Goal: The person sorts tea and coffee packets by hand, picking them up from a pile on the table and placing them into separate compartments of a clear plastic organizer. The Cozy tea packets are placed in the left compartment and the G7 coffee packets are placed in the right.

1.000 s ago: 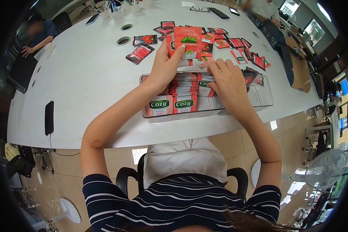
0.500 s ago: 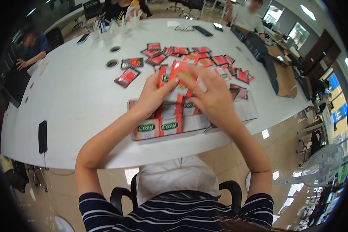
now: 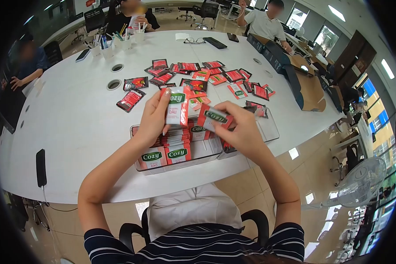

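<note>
Upright in my left hand (image 3: 153, 115) is a red-and-white Cozy tea packet (image 3: 177, 107), its label facing me. My right hand (image 3: 240, 125) pinches a second Cozy tea packet (image 3: 214, 118), tilted and slightly blurred. Below both hands stands a clear box (image 3: 185, 165) with rows of Cozy packets (image 3: 177, 152) standing on edge. To its right, partly behind my right hand, is another clear box (image 3: 273, 128) with some packets inside. Just beyond my hands, loose red packets (image 3: 189, 67) and dark-edged red packets (image 3: 130, 100) lie scattered on the white table (image 3: 75, 132).
Two cable holes (image 3: 114, 84) and cups of pens (image 3: 107, 52) are at the back left. Glasses (image 3: 194, 41) and phones (image 3: 215, 42) lie at the far side. Cardboard boxes (image 3: 310, 90) line the right edge. Other people sit around the table. A fan (image 3: 361, 176) stands right.
My hands have moved apart from close together over the box. Each now shows a separate packet, with the left one's label turned towards me. The camera view has shifted slightly.
</note>
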A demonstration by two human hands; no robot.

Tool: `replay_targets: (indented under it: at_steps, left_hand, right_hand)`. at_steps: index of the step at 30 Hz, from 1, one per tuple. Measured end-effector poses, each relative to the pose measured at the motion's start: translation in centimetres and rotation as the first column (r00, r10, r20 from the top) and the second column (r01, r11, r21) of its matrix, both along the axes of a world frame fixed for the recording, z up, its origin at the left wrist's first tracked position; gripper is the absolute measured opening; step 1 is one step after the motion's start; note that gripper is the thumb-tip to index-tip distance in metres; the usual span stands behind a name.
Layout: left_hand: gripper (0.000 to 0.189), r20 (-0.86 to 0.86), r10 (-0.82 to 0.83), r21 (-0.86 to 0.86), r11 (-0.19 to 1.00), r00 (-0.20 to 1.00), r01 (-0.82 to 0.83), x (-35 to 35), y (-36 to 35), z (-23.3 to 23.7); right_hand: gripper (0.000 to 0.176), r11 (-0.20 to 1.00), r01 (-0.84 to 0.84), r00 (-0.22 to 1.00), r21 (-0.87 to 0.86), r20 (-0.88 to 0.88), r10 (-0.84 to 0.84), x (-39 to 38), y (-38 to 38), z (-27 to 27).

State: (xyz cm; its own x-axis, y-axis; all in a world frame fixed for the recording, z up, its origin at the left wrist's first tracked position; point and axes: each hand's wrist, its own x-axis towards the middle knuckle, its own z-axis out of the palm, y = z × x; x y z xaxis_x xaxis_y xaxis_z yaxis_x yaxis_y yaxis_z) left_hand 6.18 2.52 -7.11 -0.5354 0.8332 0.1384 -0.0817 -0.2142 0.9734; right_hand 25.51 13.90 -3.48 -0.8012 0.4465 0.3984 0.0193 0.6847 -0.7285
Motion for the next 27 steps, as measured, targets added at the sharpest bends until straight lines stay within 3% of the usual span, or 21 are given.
replay_targets:
  at_steps: [2, 4, 5, 8, 11, 19, 20, 23, 27]
  left_hand:
    - [0.029, 0.075, 0.090, 0.060, 0.994, 0.993, -0.095, 0.3, 0.0, 0.4]
    - [0.022, 0.028, 0.065, 0.086, 0.994, 0.997, -0.067, -0.1, -0.1, -0.3]
    - [0.020, 0.022, 0.059, 0.075, 0.995, 0.998, -0.061, -0.1, -0.1, -0.4]
    - [0.022, -0.019, 0.100, 0.063, 0.993, 0.995, -0.099, 0.2, 0.0, -0.1]
    - [0.026, -0.011, 0.115, 0.067, 0.991, 0.993, -0.114, 0.2, 0.0, 0.0]
    - [0.031, -0.041, 0.080, 0.082, 0.994, 0.996, -0.077, -0.1, 0.0, -0.7]
    - [0.032, -0.046, 0.082, 0.091, 0.993, 0.996, -0.078, -0.1, -0.1, -1.1]
    - [0.035, -0.068, 0.096, 0.124, 0.988, 0.993, -0.087, -0.8, 0.7, -0.4]
    - [0.032, -0.094, 0.094, 0.092, 0.992, 0.991, -0.085, -0.3, 0.2, -0.5]
  right_hand:
    - [0.027, 0.993, -0.041, 0.994, 0.111, 0.109, 0.029, 0.0, 0.2, -1.0]
    - [0.027, 0.980, -0.049, 0.975, 0.194, 0.223, 0.004, -0.3, -0.3, -2.2]
    - [0.029, 0.987, -0.041, 0.962, 0.155, 0.273, -0.003, -0.6, -0.3, -2.7]
    - [0.026, 0.831, -0.041, 0.990, 0.555, 0.132, -0.039, -1.4, 0.1, -3.6]
    - [0.025, 0.740, -0.033, 0.988, 0.672, 0.135, -0.078, -1.9, 0.4, -3.6]
    - [0.022, 0.556, -0.084, 0.940, 0.827, 0.251, -0.232, -2.3, -0.9, -4.6]
    - [0.022, 0.498, -0.075, 0.929, 0.864, 0.242, -0.280, -2.5, -0.9, -4.5]
    - [0.023, 0.485, -0.080, 0.924, 0.871, 0.247, -0.292, -2.6, -0.7, -4.2]
    - [0.023, 0.400, 0.010, 0.942, 0.916, 0.125, -0.311, -2.6, -0.8, -3.8]
